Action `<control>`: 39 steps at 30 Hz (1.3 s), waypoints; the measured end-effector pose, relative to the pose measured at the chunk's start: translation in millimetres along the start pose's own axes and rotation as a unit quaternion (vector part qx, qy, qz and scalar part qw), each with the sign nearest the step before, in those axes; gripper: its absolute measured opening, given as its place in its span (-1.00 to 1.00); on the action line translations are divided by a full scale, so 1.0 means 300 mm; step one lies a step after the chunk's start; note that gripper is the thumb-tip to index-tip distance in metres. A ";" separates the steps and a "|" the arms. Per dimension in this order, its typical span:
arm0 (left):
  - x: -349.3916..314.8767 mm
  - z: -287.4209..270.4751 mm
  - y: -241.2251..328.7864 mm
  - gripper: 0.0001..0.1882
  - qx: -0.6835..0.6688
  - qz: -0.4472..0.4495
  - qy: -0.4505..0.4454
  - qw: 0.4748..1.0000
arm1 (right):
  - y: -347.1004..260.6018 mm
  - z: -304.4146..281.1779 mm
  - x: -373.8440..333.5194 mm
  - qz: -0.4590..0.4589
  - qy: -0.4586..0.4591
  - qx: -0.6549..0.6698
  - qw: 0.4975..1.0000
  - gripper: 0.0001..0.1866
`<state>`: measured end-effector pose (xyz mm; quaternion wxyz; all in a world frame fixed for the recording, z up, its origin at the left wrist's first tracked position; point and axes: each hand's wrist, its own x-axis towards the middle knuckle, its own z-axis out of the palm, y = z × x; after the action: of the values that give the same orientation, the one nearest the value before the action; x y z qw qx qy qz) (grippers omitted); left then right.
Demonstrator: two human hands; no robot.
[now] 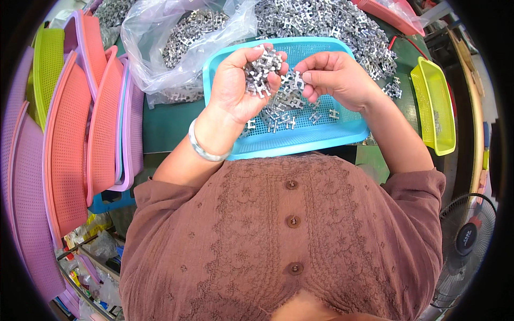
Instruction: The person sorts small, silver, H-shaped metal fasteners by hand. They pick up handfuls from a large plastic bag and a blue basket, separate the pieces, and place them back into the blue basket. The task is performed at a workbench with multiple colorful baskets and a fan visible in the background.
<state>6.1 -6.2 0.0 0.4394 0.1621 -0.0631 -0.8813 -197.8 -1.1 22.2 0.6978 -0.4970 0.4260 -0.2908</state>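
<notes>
My left hand point(235, 85), with a bangle at the wrist, is cupped palm up around a heap of small silver H-shaped metal parts point(262, 69). Beside it, my right hand point(334, 77) pinches one H-shaped metal part point(297, 80) between thumb and fingers. Both hands are above a blue plastic basket point(300, 140) with perforated walls. Loose metal parts point(284, 109) lie on the basket's floor, partly hidden by my hands.
A big pile of metal parts point(326, 24) covers the table behind the basket. A clear plastic bag point(147, 51) holds more. Stacked coloured baskets point(67, 150) stand at left. At right are a yellow-green basket point(428, 101) and a fan point(463, 246).
</notes>
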 end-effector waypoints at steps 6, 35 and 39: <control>0.002 0.004 -0.002 -0.78 0.007 -0.001 0.017 1.000 | -0.007 0.020 -0.010 -0.034 0.046 0.038 0.998 -0.79; 0.006 0.023 -0.018 -0.83 -0.010 0.039 0.046 0.998 | -0.047 0.150 -0.034 -0.273 0.028 -0.368 0.888 -0.87; 0.018 -0.011 -0.007 -0.81 0.006 0.032 -0.002 0.999 | -0.030 0.199 -0.011 -0.393 0.099 -0.543 0.736 -0.84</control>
<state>2.7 -9.0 -4.9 0.4658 0.1605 -0.0744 -0.8670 -146.6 25.3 40.3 0.0873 -0.8831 0.3450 -0.3057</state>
